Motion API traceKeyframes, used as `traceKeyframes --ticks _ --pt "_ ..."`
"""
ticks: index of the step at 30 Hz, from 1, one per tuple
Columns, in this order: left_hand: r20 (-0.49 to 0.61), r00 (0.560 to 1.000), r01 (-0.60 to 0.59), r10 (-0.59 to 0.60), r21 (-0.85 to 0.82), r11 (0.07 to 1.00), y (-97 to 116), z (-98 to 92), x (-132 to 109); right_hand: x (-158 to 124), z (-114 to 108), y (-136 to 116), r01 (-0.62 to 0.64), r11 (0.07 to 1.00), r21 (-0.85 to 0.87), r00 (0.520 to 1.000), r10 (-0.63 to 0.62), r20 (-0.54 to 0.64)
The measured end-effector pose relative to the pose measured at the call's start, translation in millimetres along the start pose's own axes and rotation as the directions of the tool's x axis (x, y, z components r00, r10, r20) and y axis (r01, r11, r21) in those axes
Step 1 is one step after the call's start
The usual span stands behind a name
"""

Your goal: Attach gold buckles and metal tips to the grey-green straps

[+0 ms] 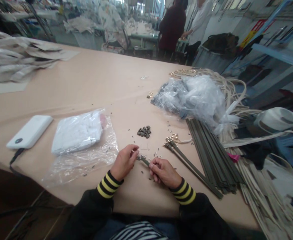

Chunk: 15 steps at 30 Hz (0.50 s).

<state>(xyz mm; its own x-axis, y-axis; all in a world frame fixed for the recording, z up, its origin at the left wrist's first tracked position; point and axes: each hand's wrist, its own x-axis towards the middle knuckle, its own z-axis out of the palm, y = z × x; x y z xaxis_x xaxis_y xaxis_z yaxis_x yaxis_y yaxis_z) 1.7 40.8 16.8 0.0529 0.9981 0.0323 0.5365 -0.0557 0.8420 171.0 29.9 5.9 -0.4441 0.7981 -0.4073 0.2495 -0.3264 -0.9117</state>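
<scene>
My right hand (165, 171) is closed around a short olive-green strap (144, 161), whose far end points toward my other hand. Most of the strap is hidden in the fingers. Beside that end, my left hand (125, 161) is curled with thumb and forefinger brought close together; whether anything small is between them I cannot make out. Small metal pieces (157, 154) lie scattered around the strap's end. Just beyond the hands is a little pile of dark olive loops (144, 131). To the right lie olive straps with gold-coloured metal hardware (171, 141).
A stack of long olive straps (211, 156) and a crumpled clear plastic bag (194, 96) occupy the right side. At left are a white power bank (30, 131) with a cable and a plastic-wrapped white packet (77, 131). Beige straps (264, 196) hang at the right edge. Two people stand in the background.
</scene>
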Motion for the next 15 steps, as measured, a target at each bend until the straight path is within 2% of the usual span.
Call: traceKeyframes --ticks 3,6,9,15 --pt "-0.014 0.992 -0.121 0.129 0.259 0.958 -1.4 -2.4 37.8 2.3 -1.3 5.2 0.009 0.999 0.04 1.0 -0.008 -0.009" --pt "0.04 0.99 -0.141 0.137 0.416 0.899 -0.5 4.2 66.4 3.0 -1.4 5.8 0.01 0.998 0.056 1.0 -0.01 -0.005" --pt "0.043 0.994 -0.11 0.101 0.438 0.892 -2.3 10.0 77.7 3.4 -1.7 4.5 -0.003 0.997 0.074 1.0 0.003 0.0" --pt "-0.011 0.997 -0.061 0.07 0.371 0.927 -8.8 7.4 71.9 5.5 -2.4 6.4 0.011 0.996 0.091 1.0 -0.013 0.017"
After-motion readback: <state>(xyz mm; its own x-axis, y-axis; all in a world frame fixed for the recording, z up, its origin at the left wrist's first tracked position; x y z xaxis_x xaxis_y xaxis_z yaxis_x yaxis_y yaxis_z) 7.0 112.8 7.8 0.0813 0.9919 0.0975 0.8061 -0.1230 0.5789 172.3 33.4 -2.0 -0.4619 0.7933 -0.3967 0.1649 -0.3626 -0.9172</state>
